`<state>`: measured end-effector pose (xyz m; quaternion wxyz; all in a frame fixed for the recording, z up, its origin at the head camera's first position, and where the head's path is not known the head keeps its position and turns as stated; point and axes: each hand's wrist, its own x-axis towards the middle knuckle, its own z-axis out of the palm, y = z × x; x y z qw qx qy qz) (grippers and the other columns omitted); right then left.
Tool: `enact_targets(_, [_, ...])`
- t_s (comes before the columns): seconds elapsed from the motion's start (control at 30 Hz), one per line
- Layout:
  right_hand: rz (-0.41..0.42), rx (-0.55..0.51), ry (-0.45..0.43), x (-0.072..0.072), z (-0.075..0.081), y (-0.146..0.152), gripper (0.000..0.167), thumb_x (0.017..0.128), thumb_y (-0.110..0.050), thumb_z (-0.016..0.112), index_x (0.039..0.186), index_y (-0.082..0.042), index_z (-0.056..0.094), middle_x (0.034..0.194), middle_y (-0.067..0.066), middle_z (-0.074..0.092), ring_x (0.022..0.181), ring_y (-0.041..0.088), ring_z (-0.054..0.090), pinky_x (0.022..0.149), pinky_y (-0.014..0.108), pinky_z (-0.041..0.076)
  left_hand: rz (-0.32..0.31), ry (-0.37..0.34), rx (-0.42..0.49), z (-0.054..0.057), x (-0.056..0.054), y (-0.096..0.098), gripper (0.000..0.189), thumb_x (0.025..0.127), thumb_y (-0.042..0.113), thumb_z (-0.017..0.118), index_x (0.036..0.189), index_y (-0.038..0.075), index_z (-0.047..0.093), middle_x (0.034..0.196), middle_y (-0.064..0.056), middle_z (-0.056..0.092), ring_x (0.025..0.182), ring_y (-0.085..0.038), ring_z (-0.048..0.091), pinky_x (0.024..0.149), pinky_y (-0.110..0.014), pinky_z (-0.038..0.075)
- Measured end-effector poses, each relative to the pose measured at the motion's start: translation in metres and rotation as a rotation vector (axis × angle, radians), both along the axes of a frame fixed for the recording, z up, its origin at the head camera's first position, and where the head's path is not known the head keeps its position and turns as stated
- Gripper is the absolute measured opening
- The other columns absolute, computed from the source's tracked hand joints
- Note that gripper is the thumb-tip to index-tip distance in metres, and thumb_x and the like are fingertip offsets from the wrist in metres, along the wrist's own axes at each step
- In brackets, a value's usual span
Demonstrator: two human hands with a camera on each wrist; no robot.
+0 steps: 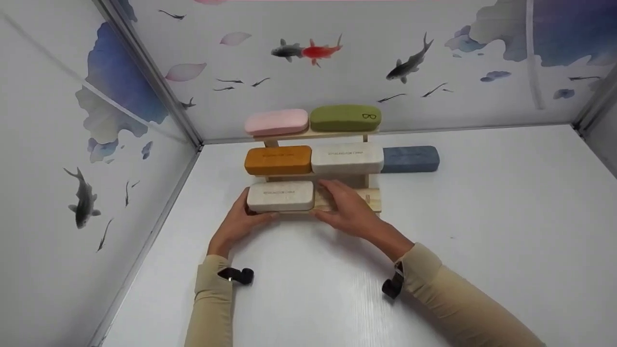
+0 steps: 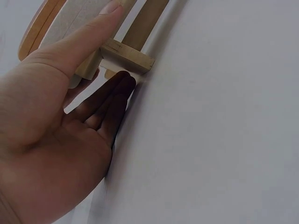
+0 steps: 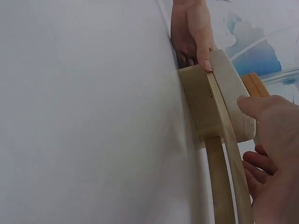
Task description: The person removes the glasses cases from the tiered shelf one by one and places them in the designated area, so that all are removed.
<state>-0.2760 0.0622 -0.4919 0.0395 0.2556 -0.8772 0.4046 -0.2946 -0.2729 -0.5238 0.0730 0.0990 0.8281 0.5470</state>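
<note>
A cream-white glasses case (image 1: 280,196) lies on the left half of the bottom shelf of a wooden display rack (image 1: 373,198). My left hand (image 1: 239,219) holds this case round its left end. Its thumb crosses the front by the shelf edge, and in the left wrist view its other fingers (image 2: 119,88) reach past the rack's side. At the case's right end is my right hand (image 1: 354,212), over the bare part of the shelf. Its thumb (image 3: 252,106) touches the case's corner in the right wrist view, while the other fingers hold nothing.
An orange case (image 1: 278,160), another white case (image 1: 347,159) and a blue case (image 1: 411,159) fill the middle tier; the blue one juts past the rack's right side. On top sit a pink case (image 1: 276,122) and a green case (image 1: 345,118). A printed wall stands behind.
</note>
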Motion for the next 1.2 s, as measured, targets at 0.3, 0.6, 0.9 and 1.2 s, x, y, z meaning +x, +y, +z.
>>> enact_targets(0.3, [0.022,-0.023,-0.008,-0.002,0.002,-0.018,0.081,0.097,-0.033,0.084,0.162,-0.005,0.045,0.159,0.016,0.057,0.148,0.032,0.054,0.122,0.048,0.045,-0.014,0.022,0.011,0.002,0.001,0.001,0.088,0.087,0.031,0.094,0.159,0.031,0.043,0.159,0.007,0.053,0.149,-0.02,0.049,0.128,-0.05,0.036])
enact_targets(0.6, [-0.044,-0.037,-0.021,-0.003,0.003,-0.026,0.085,0.095,-0.037,0.087,0.162,-0.004,0.046,0.157,0.016,0.059,0.144,0.031,0.058,0.119,0.048,0.048,-0.033,0.038,0.027,0.002,0.001,0.0,0.082,0.089,0.027,0.093,0.157,0.03,0.047,0.157,0.005,0.056,0.147,-0.02,0.051,0.126,-0.049,0.037])
enact_targets(0.9, [-0.169,-0.052,0.003,0.003,-0.005,-0.04,0.084,0.085,-0.039,0.095,0.153,-0.007,0.057,0.138,0.013,0.067,0.115,0.027,0.065,0.099,0.047,0.055,-0.024,0.016,0.02,-0.003,0.002,-0.002,0.084,0.088,0.03,0.094,0.158,0.031,0.047,0.158,0.005,0.056,0.148,-0.019,0.051,0.128,-0.047,0.036])
enact_targets(1.2, [-0.171,-0.167,0.058,0.005,-0.007,-0.032,0.075,0.081,-0.03,0.099,0.145,-0.009,0.064,0.118,0.008,0.068,0.095,0.021,0.06,0.079,0.032,0.051,-0.002,-0.018,0.017,0.002,0.0,-0.001,0.082,0.09,0.027,0.092,0.159,0.032,0.047,0.155,-0.002,0.059,0.141,-0.022,0.06,0.122,-0.047,0.045])
